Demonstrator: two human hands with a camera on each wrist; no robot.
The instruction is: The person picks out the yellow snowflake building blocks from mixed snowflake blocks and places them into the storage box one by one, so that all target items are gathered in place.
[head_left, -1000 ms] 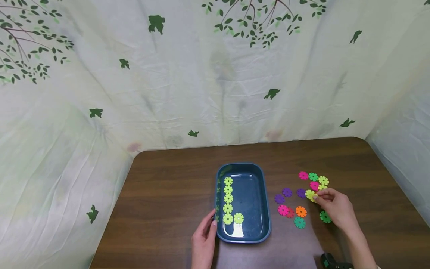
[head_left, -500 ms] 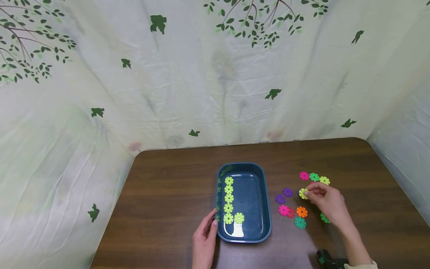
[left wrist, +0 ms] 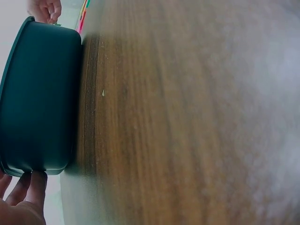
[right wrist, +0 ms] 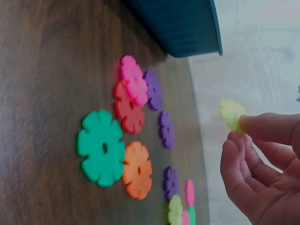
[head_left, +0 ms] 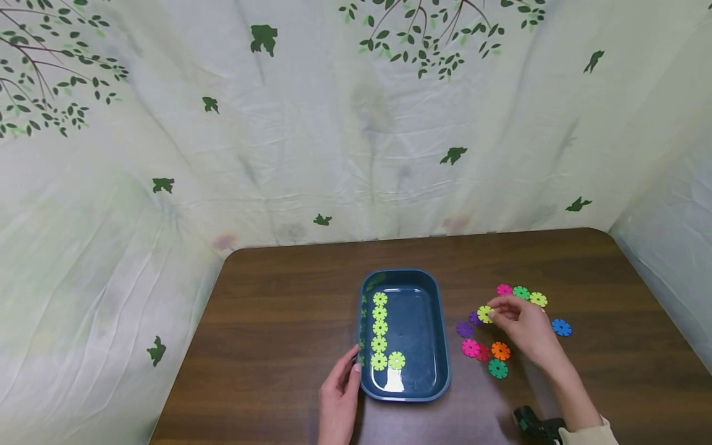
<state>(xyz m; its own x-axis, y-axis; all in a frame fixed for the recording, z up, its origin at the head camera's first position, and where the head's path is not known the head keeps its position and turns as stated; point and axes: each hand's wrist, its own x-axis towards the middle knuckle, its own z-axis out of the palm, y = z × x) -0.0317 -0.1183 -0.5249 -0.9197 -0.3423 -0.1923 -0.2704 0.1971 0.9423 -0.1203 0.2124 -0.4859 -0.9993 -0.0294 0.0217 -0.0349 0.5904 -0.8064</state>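
Observation:
My right hand [head_left: 525,327] pinches a yellow-green flower-shaped plastic disc [head_left: 485,314] between thumb and fingertips. In the right wrist view the same disc [right wrist: 232,115] stands above the table. My left hand [head_left: 338,395] touches the left outer side of a dark blue tray [head_left: 442,346], its thumb right at the rim. The left wrist view shows its fingers [left wrist: 36,192] against the tray's outer wall [left wrist: 40,93]. Inside the tray, several yellow-green discs [head_left: 379,327] form a column along the left, with one more disc [head_left: 397,360] beside the lowest.
Right of the tray lie more flower discs: purple [head_left: 464,329], pink [head_left: 470,348], red [head_left: 483,353], orange [head_left: 500,351], teal [head_left: 497,369], blue [head_left: 562,327] and yellow-green [head_left: 538,299]. My right hand hides part of this group. A black strap device [head_left: 536,425] sits at the right wrist.
My right hand has carried the yellow-green disc left from the group, over the purple discs. The blue disc has come into sight behind it. My left hand stays at the tray.

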